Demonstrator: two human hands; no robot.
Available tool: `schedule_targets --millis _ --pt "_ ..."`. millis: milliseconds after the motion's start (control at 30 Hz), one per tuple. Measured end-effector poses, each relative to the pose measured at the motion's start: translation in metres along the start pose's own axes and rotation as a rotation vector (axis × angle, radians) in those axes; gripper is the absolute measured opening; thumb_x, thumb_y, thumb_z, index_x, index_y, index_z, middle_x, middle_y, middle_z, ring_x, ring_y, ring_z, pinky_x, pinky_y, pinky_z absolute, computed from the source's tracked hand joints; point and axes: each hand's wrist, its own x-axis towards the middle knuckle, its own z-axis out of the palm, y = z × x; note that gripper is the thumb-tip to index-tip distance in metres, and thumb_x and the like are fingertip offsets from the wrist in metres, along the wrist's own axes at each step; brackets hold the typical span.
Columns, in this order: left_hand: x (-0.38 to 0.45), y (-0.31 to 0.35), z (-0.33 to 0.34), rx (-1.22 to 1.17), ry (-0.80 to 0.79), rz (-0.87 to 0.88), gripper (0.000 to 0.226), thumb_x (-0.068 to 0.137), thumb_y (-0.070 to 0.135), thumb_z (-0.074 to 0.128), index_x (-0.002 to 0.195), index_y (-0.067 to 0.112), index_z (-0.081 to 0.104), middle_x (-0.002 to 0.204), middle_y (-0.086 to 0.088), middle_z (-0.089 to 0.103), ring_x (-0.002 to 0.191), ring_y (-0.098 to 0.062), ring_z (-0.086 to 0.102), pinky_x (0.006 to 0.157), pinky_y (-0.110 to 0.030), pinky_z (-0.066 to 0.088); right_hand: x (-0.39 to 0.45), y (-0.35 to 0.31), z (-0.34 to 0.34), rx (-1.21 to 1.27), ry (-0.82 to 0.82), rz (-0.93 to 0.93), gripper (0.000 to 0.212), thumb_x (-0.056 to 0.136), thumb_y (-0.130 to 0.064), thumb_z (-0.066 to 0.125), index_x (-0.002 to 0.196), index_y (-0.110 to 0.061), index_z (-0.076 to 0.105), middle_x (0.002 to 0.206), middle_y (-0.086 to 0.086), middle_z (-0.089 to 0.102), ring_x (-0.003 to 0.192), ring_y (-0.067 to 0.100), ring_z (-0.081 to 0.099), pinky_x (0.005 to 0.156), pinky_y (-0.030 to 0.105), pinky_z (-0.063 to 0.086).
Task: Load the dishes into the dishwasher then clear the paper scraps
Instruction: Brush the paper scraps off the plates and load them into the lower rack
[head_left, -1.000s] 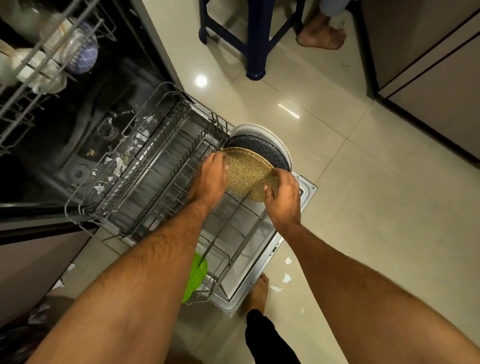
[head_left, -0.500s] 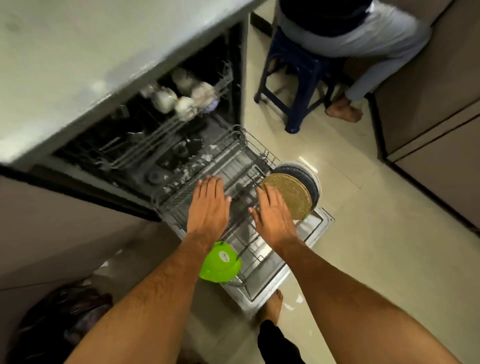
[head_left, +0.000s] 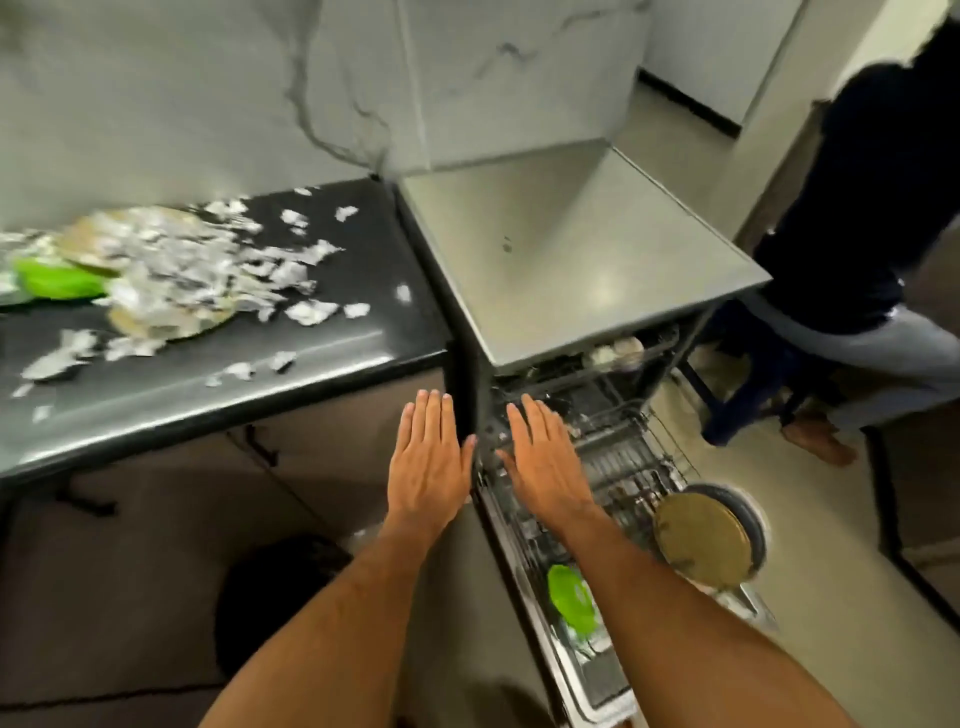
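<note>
Hovering flat: left hand (head_left: 427, 467), right hand (head_left: 545, 462).

Single head view — looks forward-down, close over dishwasher (head_left: 582, 260) and counter (head_left: 208, 364) edge.

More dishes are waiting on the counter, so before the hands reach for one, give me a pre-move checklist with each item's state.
1. Left hand free: ok, fingers straight, holding nothing.
2. Right hand free: ok, open over the lower rack.
3. Speckled tan plate seated upright in the rack: ok.
4. Green bowl in the rack: ok.
5. Counter dishes free of paper scraps: not ok, scraps cover them.
6. Free rack slots remain: cannot tell, blurred.
</note>
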Motion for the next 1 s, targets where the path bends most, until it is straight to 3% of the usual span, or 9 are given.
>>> schedule_targets --millis 67,167,433,800,1000 --pt "0.0 -0.037 -0.024 -0.005 0.05 -0.056 0.064 0.105 0.042 0.033 0.151 -0.003 0.034 0.156 -0.022 0.036 0.151 -0.032 0.024 0.125 -0.046 0.016 0.022 -0.037 -0.009 0.01 0.034 -0.057 0.061 0.098 -0.04 0.048 0.145 0.0 0.046 0.149 0.026 0.046 0.138 0.043 0.045 0.113 0.056 0.04" --pt "-0.005 -0.101 -0.06 0.005 0.107 -0.153 0.064 0.106 0.043 0.034 0.152 -0.001 0.032 0.158 -0.019 0.034 0.152 -0.03 0.021 0.126 -0.044 0.013 0.055 -0.1 -0.026 0.005 0.069 -0.14 0.065 0.098 -0.038 0.061 0.148 -0.001 0.043 0.152 0.025 0.043 0.142 0.041 0.04 0.116 0.055 0.037" --pt "-0.018 -0.229 -0.121 0.017 0.213 -0.412 0.064 0.106 0.043 0.035 0.151 -0.002 0.034 0.157 -0.021 0.036 0.15 -0.03 0.026 0.125 -0.045 0.017 0.125 -0.231 -0.063 -0.041 0.103 -0.319 0.065 0.098 -0.037 0.059 0.15 -0.003 0.041 0.153 0.022 0.042 0.144 0.037 0.037 0.119 0.051 0.032" --pt "-0.013 -0.331 -0.143 0.032 0.269 -0.579 0.064 0.104 0.043 0.037 0.151 -0.001 0.035 0.155 -0.021 0.038 0.148 -0.031 0.03 0.125 -0.044 0.016 0.203 -0.34 -0.073 -0.118 0.147 -0.531 0.064 0.098 -0.043 0.058 0.144 0.001 0.047 0.143 0.024 0.05 0.135 0.036 0.046 0.118 0.047 0.037" --pt "0.02 -0.38 -0.124 0.031 0.254 -0.642 0.065 0.106 0.046 0.031 0.153 0.001 0.032 0.157 -0.019 0.036 0.15 -0.03 0.027 0.126 -0.044 0.014 0.269 -0.372 -0.043 -0.037 0.083 -0.59 0.063 0.101 -0.047 0.048 0.149 -0.008 0.036 0.149 0.019 0.042 0.139 0.032 0.04 0.118 0.044 0.034"
